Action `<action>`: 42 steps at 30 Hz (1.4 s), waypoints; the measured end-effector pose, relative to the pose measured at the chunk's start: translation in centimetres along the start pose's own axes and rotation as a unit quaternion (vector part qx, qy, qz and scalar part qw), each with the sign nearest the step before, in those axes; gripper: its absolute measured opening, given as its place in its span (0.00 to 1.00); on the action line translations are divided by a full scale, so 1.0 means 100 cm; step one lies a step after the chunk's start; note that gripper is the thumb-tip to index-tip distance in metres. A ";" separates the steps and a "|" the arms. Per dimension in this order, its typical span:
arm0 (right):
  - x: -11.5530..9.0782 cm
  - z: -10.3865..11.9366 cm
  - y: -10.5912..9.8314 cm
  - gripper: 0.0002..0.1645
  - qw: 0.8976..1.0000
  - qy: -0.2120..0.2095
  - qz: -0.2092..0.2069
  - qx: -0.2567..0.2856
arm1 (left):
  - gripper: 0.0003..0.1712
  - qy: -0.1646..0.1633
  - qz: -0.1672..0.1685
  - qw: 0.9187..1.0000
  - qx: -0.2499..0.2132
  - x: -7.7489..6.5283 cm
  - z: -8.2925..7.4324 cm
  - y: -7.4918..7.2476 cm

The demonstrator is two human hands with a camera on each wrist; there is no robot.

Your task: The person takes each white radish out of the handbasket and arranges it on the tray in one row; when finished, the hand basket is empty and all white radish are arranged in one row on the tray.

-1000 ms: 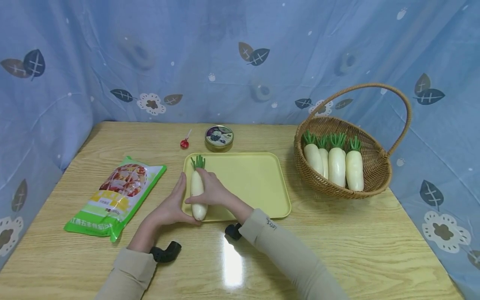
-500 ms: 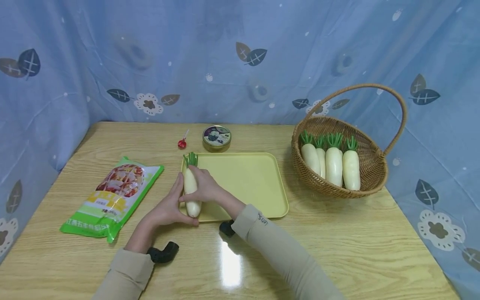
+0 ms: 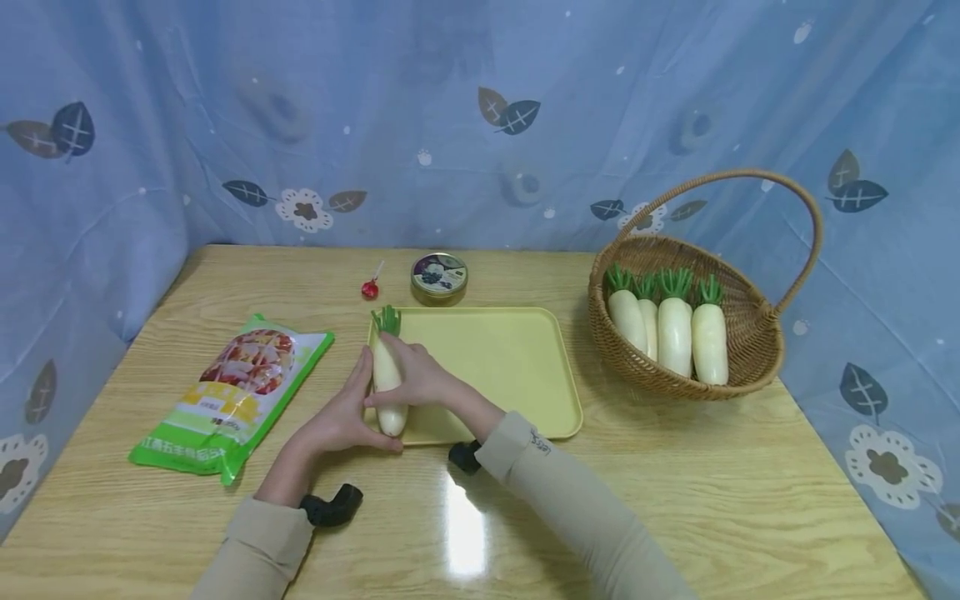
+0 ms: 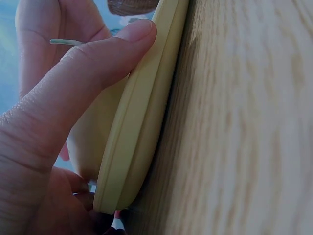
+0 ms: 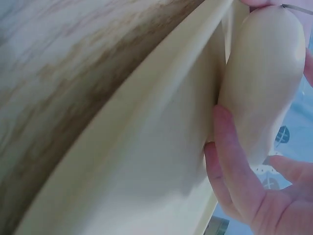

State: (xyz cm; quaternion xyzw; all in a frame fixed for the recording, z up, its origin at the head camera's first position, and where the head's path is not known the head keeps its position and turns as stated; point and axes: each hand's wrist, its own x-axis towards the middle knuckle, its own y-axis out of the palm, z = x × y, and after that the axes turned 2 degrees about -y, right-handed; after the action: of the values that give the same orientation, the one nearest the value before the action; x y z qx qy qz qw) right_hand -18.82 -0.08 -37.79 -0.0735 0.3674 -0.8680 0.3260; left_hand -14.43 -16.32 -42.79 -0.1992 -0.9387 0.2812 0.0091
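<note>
A white radish with green leaves lies lengthwise along the left side of a yellow tray. From above, my right hand grips it, thumb on the near part and fingers over the upper part. In the right wrist view, fingers curl against the pale radish body, close over the tray. My left hand spreads round the tray's front left corner, fingers fairly straight beside the radish. Its thumb lies along the tray's rim in the left wrist view.
A wicker basket at the right holds several white radishes. Behind the tray stand a round tin and a red lollipop. A green food packet lies left. Blue patterned cloth backs the wooden table.
With my right hand on it, the radish has shifted slightly left, closer to the tray's left edge, and its leaves now lean a little left. My left hand has stayed at the corner.
</note>
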 end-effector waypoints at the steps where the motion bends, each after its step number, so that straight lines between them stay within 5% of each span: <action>1: -0.001 0.000 -0.001 0.59 1.000 0.001 0.000 0.002 | 0.82 0.001 0.000 1.000 0.001 0.000 0.000 0.000; 9: -0.010 -0.004 -0.008 0.58 0.999 0.027 0.000 0.026 | 0.82 -0.005 -0.003 1.000 0.009 0.000 0.001 0.002; 42: -0.051 -0.012 -0.053 0.58 0.999 0.003 0.001 0.053 | 0.83 -0.007 -0.010 1.000 0.015 -0.001 -0.004 0.000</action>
State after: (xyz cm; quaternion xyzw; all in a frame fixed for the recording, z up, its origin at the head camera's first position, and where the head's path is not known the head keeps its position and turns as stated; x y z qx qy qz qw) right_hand -18.03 6.55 -34.41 -0.0533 0.3221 -0.8861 0.3289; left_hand -14.27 -16.18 -42.43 -0.1878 -0.9362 0.2970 0.0081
